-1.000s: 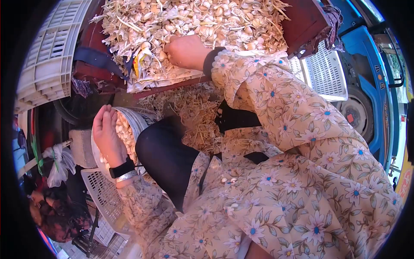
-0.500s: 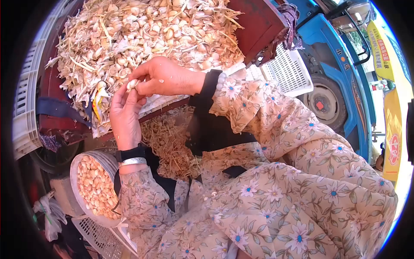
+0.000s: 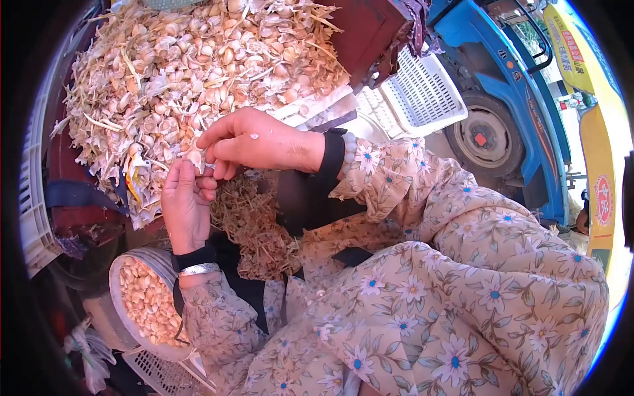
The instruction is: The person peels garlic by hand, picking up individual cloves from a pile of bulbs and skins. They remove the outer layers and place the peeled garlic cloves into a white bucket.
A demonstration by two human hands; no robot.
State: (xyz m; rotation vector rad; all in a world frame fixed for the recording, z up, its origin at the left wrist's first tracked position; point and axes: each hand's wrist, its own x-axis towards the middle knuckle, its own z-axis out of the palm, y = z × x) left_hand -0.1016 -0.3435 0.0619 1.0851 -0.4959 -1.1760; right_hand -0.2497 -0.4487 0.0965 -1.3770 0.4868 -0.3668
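A pale garlic clove (image 3: 196,158) sits between the fingertips of both hands, at the near edge of a heap of garlic cloves and dry skins (image 3: 191,72). My left hand (image 3: 185,204), with a silver bracelet at the wrist, pinches it from below, thumb and fingers closed. From the right, my right hand (image 3: 254,142) holds the clove's other side with curled fingers. A small white fleck sticks to the back of that hand. Where each fingertip presses is partly hidden.
A bucket of peeled cloves (image 3: 146,300) stands at lower left beside a white crate (image 3: 162,369). Dry stalks and skins (image 3: 257,231) lie below my hands. Another white basket (image 3: 422,92) and a blue vehicle (image 3: 522,112) are at right.
The view has shifted, so the heap appears higher and further left. My hands stay together, and the clove now shows a wider pale side between them.
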